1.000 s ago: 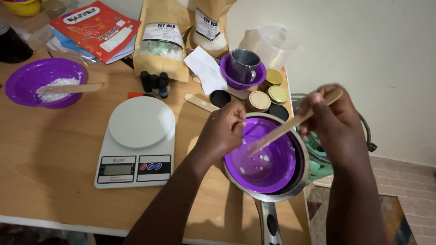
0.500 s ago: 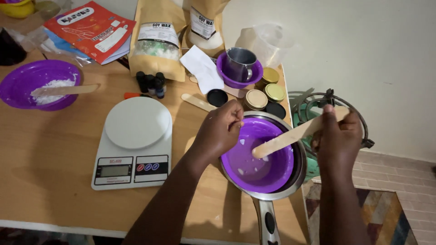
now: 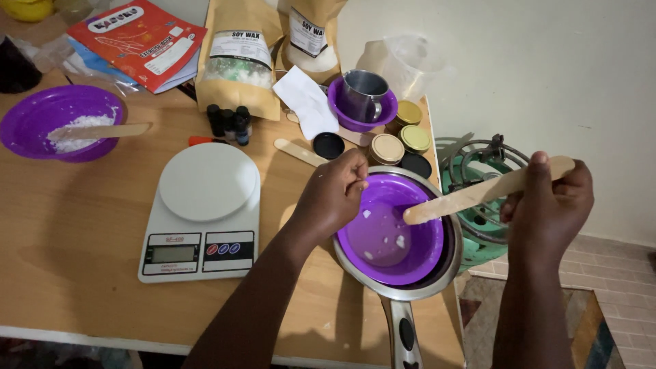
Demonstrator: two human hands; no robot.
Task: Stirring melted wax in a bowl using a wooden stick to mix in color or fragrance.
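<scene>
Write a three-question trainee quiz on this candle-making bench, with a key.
1. True or false: the purple bowl sits inside the metal saucepan.
2. What does the right hand hold? A) metal cup B) wooden stick C) dropper bottle
3. Which hand grips the bowl's rim?

Key:
1. True.
2. B, the wooden stick, its tip over the bowl.
3. The left hand.
</scene>
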